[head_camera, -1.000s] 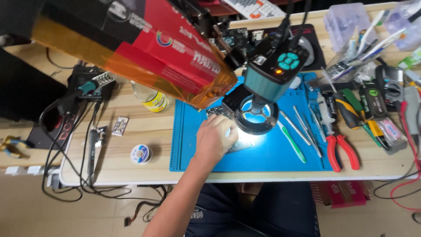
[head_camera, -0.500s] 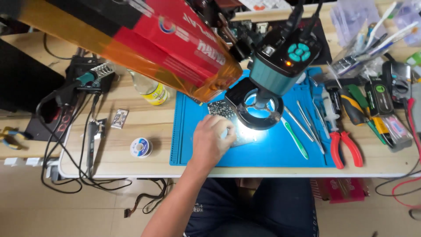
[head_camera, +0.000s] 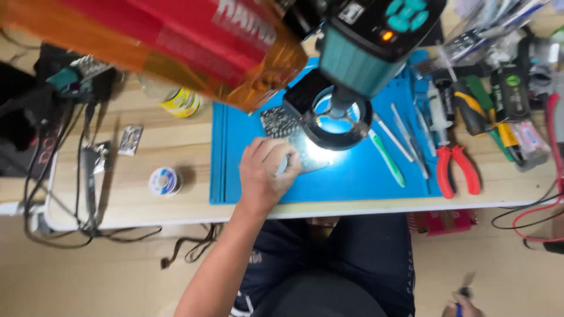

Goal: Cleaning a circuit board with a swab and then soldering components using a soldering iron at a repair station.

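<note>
**Our hand rests on the board under the light**

Our left hand (head_camera: 265,175) lies on the blue mat (head_camera: 235,176), near the front edge of the table (head_camera: 117,205). Its grip is curled on the near corner of the circuit board (head_camera: 281,124), likely to keep it from sliding. The board sits under the ring light (head_camera: 336,120), where it shows bright. Our right hand (head_camera: 464,305) hangs low, off the table, closed round something small and dark. The red pliers (head_camera: 455,170) wait near the mat's right edge.
</note>
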